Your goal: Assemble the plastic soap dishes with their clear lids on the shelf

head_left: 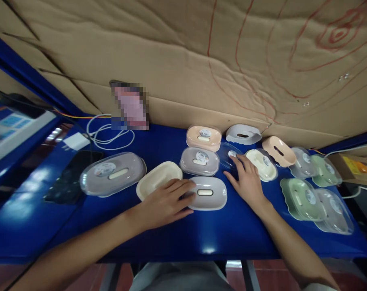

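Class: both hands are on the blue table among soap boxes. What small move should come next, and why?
Probably the right hand should lift the clear lid under its fingertips toward the grey tray, which lies uncovered and steadied by the left hand.

Round stickers on the clear lids perhaps carry print, too blurred to read.

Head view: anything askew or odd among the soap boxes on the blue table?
Mostly tidy. One peach plastic soap-box base sits tilted near the cardboard wall, and a white base lies upside down. The left hand rests on a grey slotted tray; the right hand touches a clear lid.
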`<act>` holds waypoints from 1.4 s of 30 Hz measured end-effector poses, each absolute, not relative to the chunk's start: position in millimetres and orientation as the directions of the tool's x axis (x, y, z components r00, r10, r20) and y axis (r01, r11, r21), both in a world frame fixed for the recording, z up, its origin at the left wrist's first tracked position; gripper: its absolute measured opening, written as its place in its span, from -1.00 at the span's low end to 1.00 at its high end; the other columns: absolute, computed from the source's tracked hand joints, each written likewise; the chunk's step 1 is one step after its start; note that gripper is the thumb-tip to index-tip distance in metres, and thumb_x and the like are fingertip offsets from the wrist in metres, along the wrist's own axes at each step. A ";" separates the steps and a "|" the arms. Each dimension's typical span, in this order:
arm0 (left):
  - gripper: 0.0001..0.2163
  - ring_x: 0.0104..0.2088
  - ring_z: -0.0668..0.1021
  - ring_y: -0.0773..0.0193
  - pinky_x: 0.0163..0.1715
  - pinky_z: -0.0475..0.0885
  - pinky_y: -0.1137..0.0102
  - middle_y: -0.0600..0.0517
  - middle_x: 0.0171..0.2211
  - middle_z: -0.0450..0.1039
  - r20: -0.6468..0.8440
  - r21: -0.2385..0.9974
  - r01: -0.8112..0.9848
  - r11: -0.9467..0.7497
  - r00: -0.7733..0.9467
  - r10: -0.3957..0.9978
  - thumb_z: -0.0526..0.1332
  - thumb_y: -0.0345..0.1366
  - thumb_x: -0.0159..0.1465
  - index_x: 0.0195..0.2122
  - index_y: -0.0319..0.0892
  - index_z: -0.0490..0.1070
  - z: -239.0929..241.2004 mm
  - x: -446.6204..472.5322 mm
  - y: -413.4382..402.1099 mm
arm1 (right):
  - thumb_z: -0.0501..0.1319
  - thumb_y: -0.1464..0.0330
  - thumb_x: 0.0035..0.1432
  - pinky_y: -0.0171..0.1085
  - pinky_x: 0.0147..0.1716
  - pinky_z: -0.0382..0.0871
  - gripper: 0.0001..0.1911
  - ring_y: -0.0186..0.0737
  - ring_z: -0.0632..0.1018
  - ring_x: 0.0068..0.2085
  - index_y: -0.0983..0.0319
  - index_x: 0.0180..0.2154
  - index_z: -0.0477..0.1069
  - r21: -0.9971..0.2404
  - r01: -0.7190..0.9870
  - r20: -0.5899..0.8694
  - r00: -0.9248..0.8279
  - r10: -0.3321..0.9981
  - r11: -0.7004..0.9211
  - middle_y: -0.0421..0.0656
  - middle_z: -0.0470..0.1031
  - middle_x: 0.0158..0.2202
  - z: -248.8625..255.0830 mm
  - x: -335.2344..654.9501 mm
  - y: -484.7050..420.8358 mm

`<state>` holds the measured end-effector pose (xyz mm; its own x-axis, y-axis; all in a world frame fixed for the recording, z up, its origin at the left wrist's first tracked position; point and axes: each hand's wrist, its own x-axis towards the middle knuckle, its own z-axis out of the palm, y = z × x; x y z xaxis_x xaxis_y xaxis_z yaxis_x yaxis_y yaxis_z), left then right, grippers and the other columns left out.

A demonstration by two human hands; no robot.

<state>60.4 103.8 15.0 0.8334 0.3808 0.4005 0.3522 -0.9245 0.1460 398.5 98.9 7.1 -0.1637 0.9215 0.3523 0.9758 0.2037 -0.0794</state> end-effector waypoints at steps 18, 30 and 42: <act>-0.73 0.18 0.61 -0.05 0.12 0.56 0.06 -0.20 0.25 0.51 0.388 0.174 0.434 -0.884 0.795 0.466 0.29 -0.19 0.47 0.13 -0.16 0.51 20.9 53.8 100.4 | -0.01 0.15 0.57 0.20 0.31 0.44 -0.43 0.16 0.45 0.38 0.12 0.49 0.18 -0.387 0.898 0.313 -0.087 0.946 0.211 0.07 0.38 0.41 13.6 407.6 92.2; -0.72 0.19 0.60 -0.07 0.13 0.55 0.04 -0.20 0.22 0.53 0.382 0.206 0.426 -0.881 0.793 0.474 0.28 -0.21 0.47 0.14 -0.18 0.49 20.4 55.6 100.5 | 0.17 0.14 0.49 0.11 0.30 0.49 -0.47 0.10 0.50 0.34 0.09 0.39 0.31 -0.629 0.704 0.321 -0.149 0.935 0.328 0.02 0.45 0.35 13.4 386.9 80.9; -0.27 0.29 0.55 -0.06 0.37 0.35 -0.05 -0.29 0.34 0.43 0.429 0.206 0.524 -0.826 0.711 0.557 0.26 -0.03 0.48 0.53 -0.18 0.00 22.0 54.0 103.8 | 0.35 0.13 0.33 0.13 0.23 0.50 -0.32 0.08 0.61 0.18 -0.02 0.41 0.32 -0.204 0.606 0.486 -0.619 0.616 0.769 -0.08 0.61 0.17 21.6 373.3 62.3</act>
<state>54.0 103.8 22.0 0.7105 0.5574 0.4295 0.5240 -0.8265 0.2058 373.3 62.3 21.6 -0.6194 0.6163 0.4863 0.6056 0.7693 -0.2037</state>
